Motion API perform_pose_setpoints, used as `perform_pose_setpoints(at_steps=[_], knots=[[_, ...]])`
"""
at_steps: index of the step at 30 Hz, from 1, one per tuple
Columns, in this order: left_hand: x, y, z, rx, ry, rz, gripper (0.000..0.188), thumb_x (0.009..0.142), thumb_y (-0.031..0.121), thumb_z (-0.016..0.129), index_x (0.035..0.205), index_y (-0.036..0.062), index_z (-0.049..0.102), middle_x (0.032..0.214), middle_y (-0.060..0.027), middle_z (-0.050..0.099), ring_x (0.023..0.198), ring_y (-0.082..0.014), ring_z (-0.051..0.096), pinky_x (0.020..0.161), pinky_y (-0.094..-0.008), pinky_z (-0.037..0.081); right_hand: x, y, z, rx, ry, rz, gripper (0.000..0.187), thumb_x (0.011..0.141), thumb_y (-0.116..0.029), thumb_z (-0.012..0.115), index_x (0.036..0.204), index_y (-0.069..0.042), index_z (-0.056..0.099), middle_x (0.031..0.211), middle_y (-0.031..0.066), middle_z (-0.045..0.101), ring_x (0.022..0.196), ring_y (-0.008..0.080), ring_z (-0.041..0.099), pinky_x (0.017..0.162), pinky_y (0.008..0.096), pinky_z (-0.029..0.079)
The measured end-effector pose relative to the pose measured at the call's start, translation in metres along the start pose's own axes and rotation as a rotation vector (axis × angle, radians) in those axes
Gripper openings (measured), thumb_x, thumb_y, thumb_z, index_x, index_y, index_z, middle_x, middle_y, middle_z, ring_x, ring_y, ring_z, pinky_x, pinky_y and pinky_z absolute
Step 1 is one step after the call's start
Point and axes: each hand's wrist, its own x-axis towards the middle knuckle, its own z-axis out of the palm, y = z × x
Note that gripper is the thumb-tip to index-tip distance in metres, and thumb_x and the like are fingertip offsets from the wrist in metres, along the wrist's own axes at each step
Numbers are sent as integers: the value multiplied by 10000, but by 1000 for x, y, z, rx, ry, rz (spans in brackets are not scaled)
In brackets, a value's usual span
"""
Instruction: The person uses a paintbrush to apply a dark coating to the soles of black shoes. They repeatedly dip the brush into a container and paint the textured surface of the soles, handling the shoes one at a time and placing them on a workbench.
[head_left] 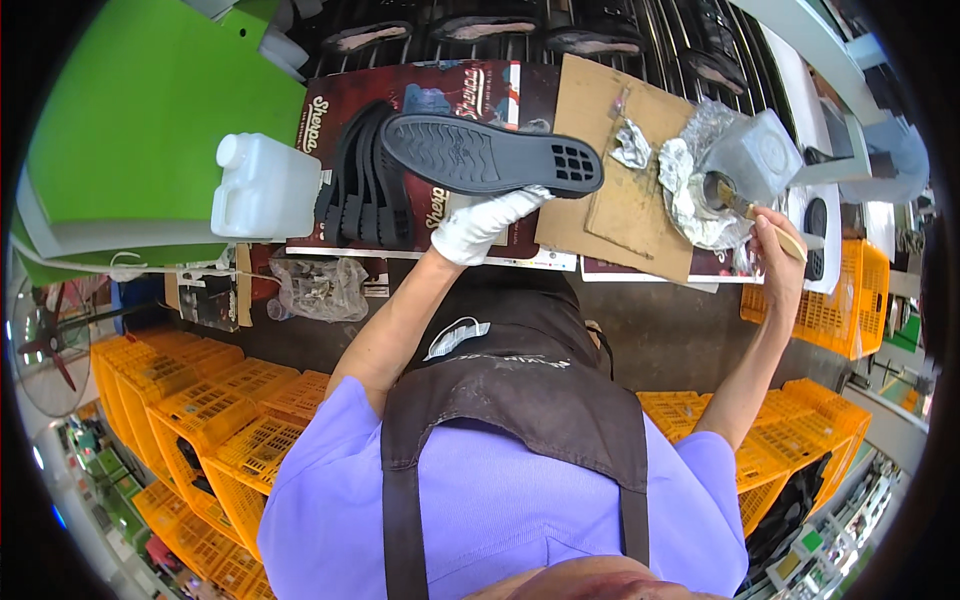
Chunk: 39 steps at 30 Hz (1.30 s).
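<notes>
My left hand (480,228), in a white glove, is closed on a black shoe sole (470,155) and holds it up over the bench, patterned tread toward me. Beside it stand several more black soles (362,185), packed together on edge. At the right, my bare right hand (778,258) grips a brush (790,241) by its pale handle. The brush head reaches into the dark opening of a foil-wrapped pot (708,228). Behind this pot is a translucent plastic container (758,155), with crumpled plastic film next to it.
A white plastic jug (268,185) stands at the left end of the bench. Stained cardboard (635,215) lies under a scrap of foil (631,145). Shoes (480,28) sit along rollers at the back. Orange crates (225,400) are stacked on both sides, and a fan (50,345) is far left.
</notes>
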Motion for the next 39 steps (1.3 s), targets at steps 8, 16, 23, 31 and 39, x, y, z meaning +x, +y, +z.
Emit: perform_pose_setpoints(at_steps=[8,16,23,31,39], knots=[[19,-9,-7,1074,-50,549,609,772,147,687,1282,71,364,1276,-46,416,1178,-173,396,1026,-326,286,-25,-13,79,508,215,-225,165,875,-114,565,933,39,583,668,90,607,509,91,532,466,185,441],[14,-14,10,589,-100,263,669,758,170,702,1286,37,314,1257,-73,432,1146,-186,431,1019,-333,292,-82,-73,159,393,-92,-529,158,820,-34,614,944,63,614,733,130,651,631,136,629,558,224,512],[3,-30,12,-86,-63,138,797,712,148,740,1333,92,243,1272,-84,403,1169,-151,418,998,-314,342,-92,-82,193,421,-247,-481,137,748,-7,679,869,48,645,824,126,665,699,176,641,624,256,508],[-14,-16,13,385,-34,67,744,716,122,737,1295,53,274,1195,-70,476,1119,-126,458,994,-316,331,-76,-83,176,493,-349,-242,169,813,-37,622,957,52,631,800,114,657,683,121,632,606,213,513],[-8,-11,21,627,-98,224,550,823,158,630,1303,70,376,1270,-57,474,1182,-164,426,1055,-343,229,-60,-63,160,530,-140,-279,184,842,-65,604,976,60,618,732,104,645,610,103,603,566,193,493]])
